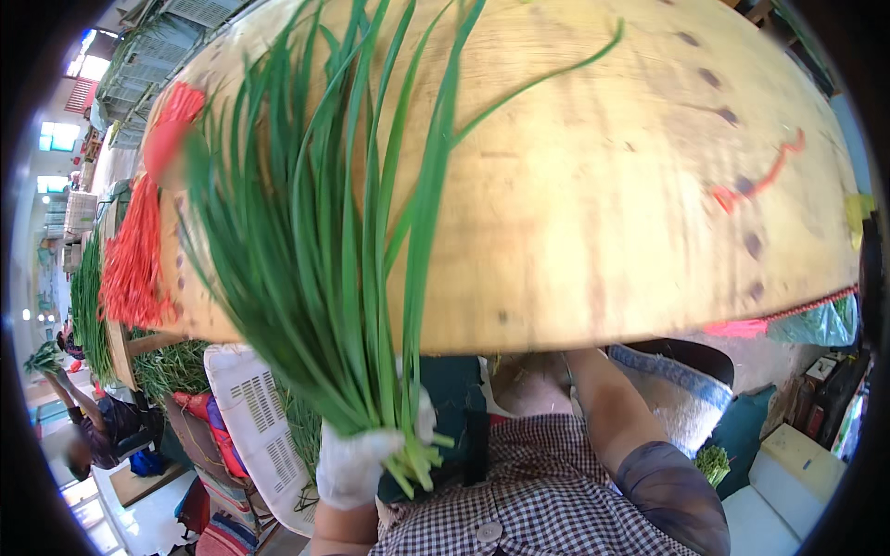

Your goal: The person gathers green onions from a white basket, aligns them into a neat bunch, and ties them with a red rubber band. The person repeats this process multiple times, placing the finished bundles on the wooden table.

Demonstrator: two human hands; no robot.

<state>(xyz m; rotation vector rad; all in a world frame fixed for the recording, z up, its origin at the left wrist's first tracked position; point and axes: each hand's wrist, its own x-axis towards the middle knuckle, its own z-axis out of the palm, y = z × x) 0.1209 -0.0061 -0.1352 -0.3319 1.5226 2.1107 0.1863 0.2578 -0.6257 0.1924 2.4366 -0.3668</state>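
My left hand (358, 462), in a white glove, grips the base of a bunch of Chinese chives (334, 229). The pale cut ends stick out below the fingers, and the long green leaves fan up over the left part of a yellow wooden table (591, 194). My right forearm reaches to the table's near edge, where the hand is hidden beneath the top. A bundle of red plastic ties (139, 257) hangs at the table's left edge, under a red rounded thing (167, 153). One loose red tie (761, 181) lies at the right of the top.
A white plastic crate (261, 424) with greens stands left of my lap. More long greens (90, 299) lie farther left, where a co-worker (104, 431) holds a bunch. Right of me are a cloth-covered seat (667, 389), a bundle of stalks (712, 464) and a white box (786, 472).
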